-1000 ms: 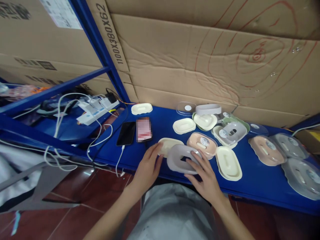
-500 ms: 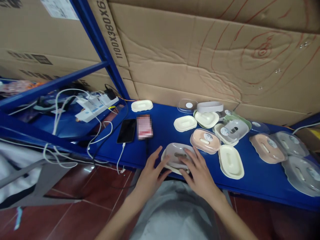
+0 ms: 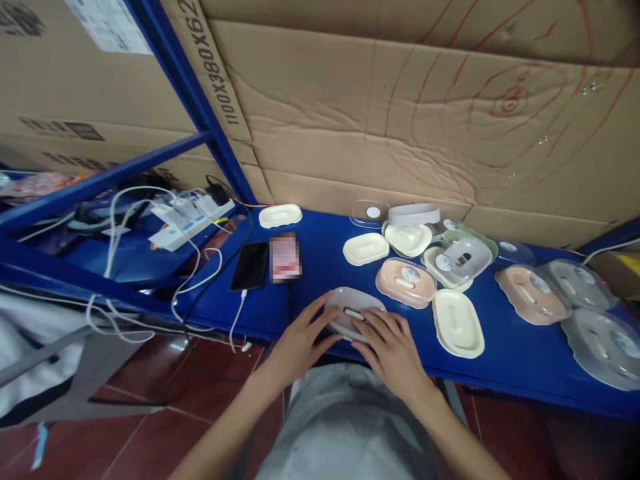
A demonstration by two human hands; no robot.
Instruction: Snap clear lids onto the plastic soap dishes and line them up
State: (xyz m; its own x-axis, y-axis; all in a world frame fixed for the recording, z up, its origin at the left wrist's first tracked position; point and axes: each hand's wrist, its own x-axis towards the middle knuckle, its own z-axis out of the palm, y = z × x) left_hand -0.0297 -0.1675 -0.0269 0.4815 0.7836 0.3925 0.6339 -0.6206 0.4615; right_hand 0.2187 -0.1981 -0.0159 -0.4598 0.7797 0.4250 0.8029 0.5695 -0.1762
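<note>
A grey soap dish [image 3: 356,298] lies at the front edge of the blue shelf, a cream ridge showing through the slot in its middle. My left hand [image 3: 306,339] grips its left end, thumb at the near edge and fingers over the rim. On the right, my right hand [image 3: 391,341] holds it, fingers pressed on top near the slot and thumb at the near rim. Beyond it sits a peach soap dish [image 3: 406,283] with a clear lid. A loose cream tray [image 3: 459,323] rests to the right.
More cream trays [image 3: 366,249], a clear lid [image 3: 369,213] and a grey tray [image 3: 465,257] lie farther back. Lidded dishes [image 3: 604,343] stand at the right. To the left are a black phone [image 3: 249,266] on a white cable and a power strip [image 3: 193,223]. Cardboard [image 3: 320,120] walls the back.
The grey dish has settled lower, with the cream ridge now showing in its slot and the cream rim beneath no longer visible. My right fingers have come down onto its top.
</note>
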